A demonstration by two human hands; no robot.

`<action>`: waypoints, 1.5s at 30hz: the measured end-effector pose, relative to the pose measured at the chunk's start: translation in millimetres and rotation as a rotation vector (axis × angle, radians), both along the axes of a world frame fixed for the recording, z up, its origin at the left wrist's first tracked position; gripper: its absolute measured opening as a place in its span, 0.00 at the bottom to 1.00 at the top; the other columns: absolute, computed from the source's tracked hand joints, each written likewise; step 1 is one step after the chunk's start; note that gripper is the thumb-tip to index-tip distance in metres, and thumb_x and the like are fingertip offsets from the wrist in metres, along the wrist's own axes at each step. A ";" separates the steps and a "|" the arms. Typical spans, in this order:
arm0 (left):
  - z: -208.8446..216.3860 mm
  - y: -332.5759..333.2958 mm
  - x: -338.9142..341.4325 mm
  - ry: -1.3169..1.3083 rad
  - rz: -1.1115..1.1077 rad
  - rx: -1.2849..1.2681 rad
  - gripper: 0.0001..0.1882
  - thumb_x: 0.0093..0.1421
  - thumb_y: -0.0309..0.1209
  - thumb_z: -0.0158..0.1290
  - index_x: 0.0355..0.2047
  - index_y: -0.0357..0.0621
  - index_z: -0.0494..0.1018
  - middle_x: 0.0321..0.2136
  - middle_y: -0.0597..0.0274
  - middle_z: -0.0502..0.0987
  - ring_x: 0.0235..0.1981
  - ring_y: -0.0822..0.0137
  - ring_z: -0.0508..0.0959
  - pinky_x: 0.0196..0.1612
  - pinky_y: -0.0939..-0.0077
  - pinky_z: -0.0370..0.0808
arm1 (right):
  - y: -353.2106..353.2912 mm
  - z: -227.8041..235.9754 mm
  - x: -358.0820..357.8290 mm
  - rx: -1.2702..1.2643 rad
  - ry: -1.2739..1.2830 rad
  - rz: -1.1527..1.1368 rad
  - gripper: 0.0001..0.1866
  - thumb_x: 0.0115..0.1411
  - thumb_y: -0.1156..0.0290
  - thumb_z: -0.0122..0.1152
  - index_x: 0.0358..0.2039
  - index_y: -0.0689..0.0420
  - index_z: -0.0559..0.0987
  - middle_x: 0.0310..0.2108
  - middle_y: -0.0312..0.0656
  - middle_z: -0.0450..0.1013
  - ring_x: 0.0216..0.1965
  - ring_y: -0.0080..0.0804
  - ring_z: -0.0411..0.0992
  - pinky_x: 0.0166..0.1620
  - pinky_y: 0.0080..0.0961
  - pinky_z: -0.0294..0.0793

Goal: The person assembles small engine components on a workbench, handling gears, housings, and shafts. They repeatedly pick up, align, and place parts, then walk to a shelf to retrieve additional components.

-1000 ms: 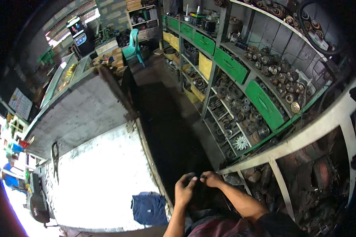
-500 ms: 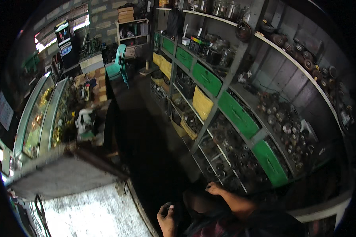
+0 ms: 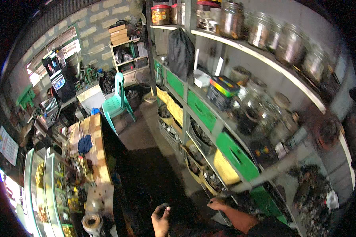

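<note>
Low in the view, my left hand (image 3: pixel 161 221) is raised over the dark floor with its fingers curled in toward the thumb. Whatever it may hold is lost against the dark background. To its right, my right hand (image 3: pixel 216 204) reaches forward with bent, closed fingers, and I cannot make out anything in them. It is nearest to the lower shelf bins (image 3: pixel 213 179) full of metal parts, apparently not touching them. Green drawers (image 3: pixel 235 154) and yellow bin fronts (image 3: pixel 225 168) line the shelving beside my right arm.
On the left are a wooden workbench (image 3: pixel 101 158), a roll (image 3: pixel 92 222) and glass display cases (image 3: pixel 47 189). A green plastic chair (image 3: pixel 116 103) stands ahead by the aisle. Glass jars (image 3: pixel 290 45) line the upper right shelf; a black bag (image 3: pixel 181 53) hangs from the shelving.
The view has moved forward along the aisle, so the chair and shelves look nearer. The pale-topped counter at lower left has left the view. Both hands remain curled low in front.
</note>
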State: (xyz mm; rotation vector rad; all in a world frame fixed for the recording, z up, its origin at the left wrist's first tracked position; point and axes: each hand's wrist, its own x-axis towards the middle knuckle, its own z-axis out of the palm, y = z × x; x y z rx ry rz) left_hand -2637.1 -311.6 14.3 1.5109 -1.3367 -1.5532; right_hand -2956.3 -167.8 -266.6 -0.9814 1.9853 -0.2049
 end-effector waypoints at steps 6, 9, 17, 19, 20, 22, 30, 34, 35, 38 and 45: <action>-24.8 -181.3 -32.3 0.198 0.095 -0.087 0.15 0.70 0.32 0.62 0.53 0.37 0.82 0.42 0.60 0.84 0.40 0.69 0.81 0.45 0.72 0.80 | -185.2 -91.5 -55.4 -0.101 0.051 0.140 0.34 0.63 0.45 0.66 0.51 0.68 0.83 0.46 0.60 0.82 0.48 0.54 0.81 0.52 0.48 0.80; -28.5 -294.8 -44.2 0.164 0.111 -0.155 0.16 0.69 0.31 0.62 0.53 0.36 0.82 0.44 0.57 0.85 0.41 0.67 0.81 0.47 0.71 0.80 | -270.2 -107.8 -69.3 0.039 -0.044 0.032 0.32 0.63 0.46 0.66 0.49 0.67 0.83 0.45 0.59 0.82 0.46 0.53 0.80 0.50 0.48 0.80; 36.1 -645.8 -148.8 0.366 -0.169 -0.237 0.15 0.70 0.30 0.59 0.54 0.35 0.82 0.42 0.54 0.85 0.38 0.65 0.83 0.40 0.67 0.81 | -464.3 5.9 -140.9 -0.030 0.006 -0.403 0.29 0.64 0.48 0.66 0.48 0.66 0.83 0.42 0.56 0.81 0.44 0.52 0.80 0.50 0.48 0.80; 52.4 -717.4 -187.7 0.378 -0.304 -0.306 0.15 0.71 0.32 0.59 0.53 0.35 0.82 0.42 0.54 0.85 0.39 0.63 0.83 0.41 0.66 0.81 | -501.7 19.5 -153.9 -0.069 0.024 -0.535 0.29 0.64 0.49 0.66 0.48 0.66 0.83 0.42 0.55 0.81 0.44 0.51 0.79 0.50 0.48 0.80; 55.5 -746.3 -203.6 0.352 -0.334 -0.316 0.15 0.71 0.33 0.59 0.52 0.36 0.82 0.41 0.55 0.84 0.39 0.62 0.83 0.42 0.66 0.81 | -518.3 22.4 -159.1 -0.087 0.032 -0.596 0.28 0.65 0.49 0.66 0.48 0.66 0.83 0.41 0.55 0.81 0.44 0.51 0.79 0.49 0.47 0.79; 47.1 -802.2 -238.3 0.359 -0.390 -0.322 0.15 0.72 0.33 0.59 0.52 0.34 0.82 0.42 0.55 0.84 0.41 0.62 0.82 0.44 0.66 0.80 | -549.8 21.2 -166.0 -0.111 0.047 -0.711 0.27 0.65 0.50 0.66 0.47 0.66 0.83 0.41 0.54 0.81 0.44 0.51 0.79 0.49 0.47 0.79; -84.9 -970.6 -301.4 0.275 -0.627 -0.005 0.25 0.68 0.29 0.62 0.63 0.35 0.75 0.50 0.42 0.82 0.48 0.59 0.82 0.52 0.60 0.81 | -646.9 27.7 -144.0 -0.170 0.081 -1.080 0.25 0.66 0.52 0.65 0.46 0.65 0.83 0.38 0.51 0.80 0.42 0.49 0.78 0.49 0.47 0.79; -145.5 -999.6 -319.3 0.408 -1.036 -0.126 0.19 0.73 0.35 0.55 0.55 0.31 0.80 0.41 0.56 0.85 0.37 0.66 0.81 0.40 0.69 0.78 | -663.0 35.8 -101.5 -0.219 0.176 -1.286 0.23 0.67 0.53 0.65 0.46 0.64 0.83 0.37 0.50 0.79 0.42 0.48 0.78 0.48 0.46 0.78; -152.4 -1015.7 -328.4 0.243 -1.173 -0.220 0.19 0.72 0.35 0.55 0.55 0.33 0.80 0.42 0.56 0.85 0.38 0.66 0.81 0.40 0.70 0.78 | -658.7 37.9 -82.8 -0.220 0.222 -1.367 0.23 0.67 0.54 0.65 0.46 0.64 0.83 0.37 0.49 0.79 0.42 0.48 0.78 0.48 0.46 0.78; -175.3 -1029.7 -339.6 0.213 -1.438 -0.073 0.22 0.71 0.41 0.57 0.60 0.43 0.79 0.49 0.51 0.84 0.41 0.65 0.80 0.43 0.69 0.77 | -617.7 69.4 -21.4 -0.145 0.491 -1.688 0.22 0.67 0.54 0.65 0.45 0.64 0.83 0.36 0.48 0.79 0.41 0.47 0.78 0.48 0.46 0.78; -50.9 -963.5 -384.9 0.414 -1.520 -0.630 0.25 0.72 0.46 0.56 0.61 0.42 0.77 0.48 0.53 0.84 0.41 0.64 0.80 0.47 0.64 0.76 | -498.2 308.3 -9.9 -0.699 1.389 -2.380 0.19 0.67 0.62 0.68 0.50 0.64 0.83 0.41 0.49 0.81 0.43 0.43 0.79 0.51 0.40 0.78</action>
